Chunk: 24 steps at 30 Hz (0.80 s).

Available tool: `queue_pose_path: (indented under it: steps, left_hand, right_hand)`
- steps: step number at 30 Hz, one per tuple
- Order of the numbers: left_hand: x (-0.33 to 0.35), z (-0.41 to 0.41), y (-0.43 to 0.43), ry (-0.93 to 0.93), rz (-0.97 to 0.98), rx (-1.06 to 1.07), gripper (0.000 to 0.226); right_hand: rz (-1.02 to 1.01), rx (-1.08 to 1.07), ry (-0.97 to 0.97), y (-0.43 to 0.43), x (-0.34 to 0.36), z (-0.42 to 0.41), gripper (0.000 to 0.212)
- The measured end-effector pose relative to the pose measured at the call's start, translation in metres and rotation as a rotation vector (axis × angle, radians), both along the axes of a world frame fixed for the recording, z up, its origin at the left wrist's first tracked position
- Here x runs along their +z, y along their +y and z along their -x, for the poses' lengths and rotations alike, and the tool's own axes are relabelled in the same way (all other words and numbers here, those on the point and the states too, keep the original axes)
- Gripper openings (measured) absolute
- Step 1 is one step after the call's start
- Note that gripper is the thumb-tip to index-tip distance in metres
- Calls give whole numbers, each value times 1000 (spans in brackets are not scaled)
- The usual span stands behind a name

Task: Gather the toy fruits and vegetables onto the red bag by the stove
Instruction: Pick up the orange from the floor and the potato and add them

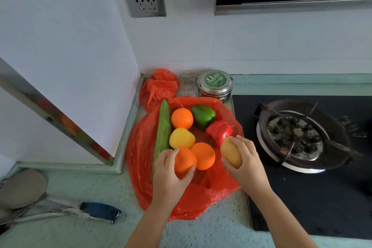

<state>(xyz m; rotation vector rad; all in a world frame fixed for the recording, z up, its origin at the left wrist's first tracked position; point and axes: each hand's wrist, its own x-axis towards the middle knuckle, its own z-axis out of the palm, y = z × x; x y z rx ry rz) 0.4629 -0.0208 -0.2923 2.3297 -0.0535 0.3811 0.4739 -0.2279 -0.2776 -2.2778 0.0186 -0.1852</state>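
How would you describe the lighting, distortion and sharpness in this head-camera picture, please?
Head view: soft, even light, no hard shadows around the left hand gripping a toy orange or the right hand gripping a toy potato; the wide lens bows the stove edge; the green pepper on the red bag looks sharp, the blue-handled knife near the corner softer; mild sheen on the steel tin.

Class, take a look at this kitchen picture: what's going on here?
A person is gathering toy produce onto a red bag spread on the counter beside the stove. The left hand grips a near orange at the pile's front. The right hand holds a tan potato-like piece at the bag's right side. Lying on the bag are a long green gourd, a far orange, a middle orange, a yellow fruit, a green pepper and a red pepper.
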Motion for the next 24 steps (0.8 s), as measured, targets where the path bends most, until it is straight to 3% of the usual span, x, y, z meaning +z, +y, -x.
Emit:
queue_pose_path:
  steps: [24]
  left_hand:
    - [-32, -18, 10, 56, -127, 1, 59]
  right_hand:
    - [124, 3, 130, 4, -44, -24, 66]
